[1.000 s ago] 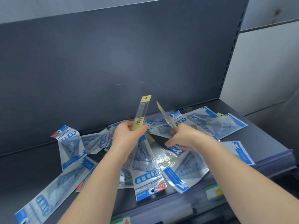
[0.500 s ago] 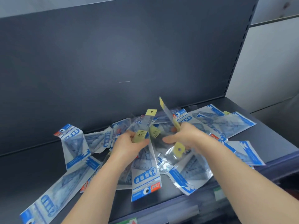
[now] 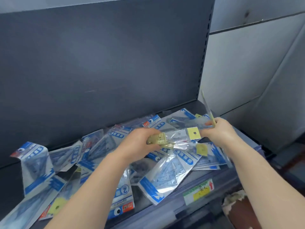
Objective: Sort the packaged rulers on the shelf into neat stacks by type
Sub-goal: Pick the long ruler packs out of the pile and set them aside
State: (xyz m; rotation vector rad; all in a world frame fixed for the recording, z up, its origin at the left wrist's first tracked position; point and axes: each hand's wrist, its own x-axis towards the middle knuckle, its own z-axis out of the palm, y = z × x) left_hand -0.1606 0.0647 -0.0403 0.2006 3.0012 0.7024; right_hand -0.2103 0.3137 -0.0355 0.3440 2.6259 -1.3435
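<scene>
My left hand [image 3: 140,143]: grips a yellow-tagged ruler pack [image 3: 179,135], held level.
My right hand [image 3: 220,132]: pinches a second slim pack [image 3: 208,109], tilted up.
Shelf [image 3: 9,179]: blue set-square packs [image 3: 165,176] heaped left to right.

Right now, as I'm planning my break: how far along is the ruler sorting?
Done: no neat stack shows yet. In hand: the left hand grips a clear straight-ruler pack with a yellow header; the right hand pinches a second yellow-headed pack. Left: blue-headed triangle-ruler packs lie jumbled across the dark shelf, some yellow-headed ones among them.
</scene>
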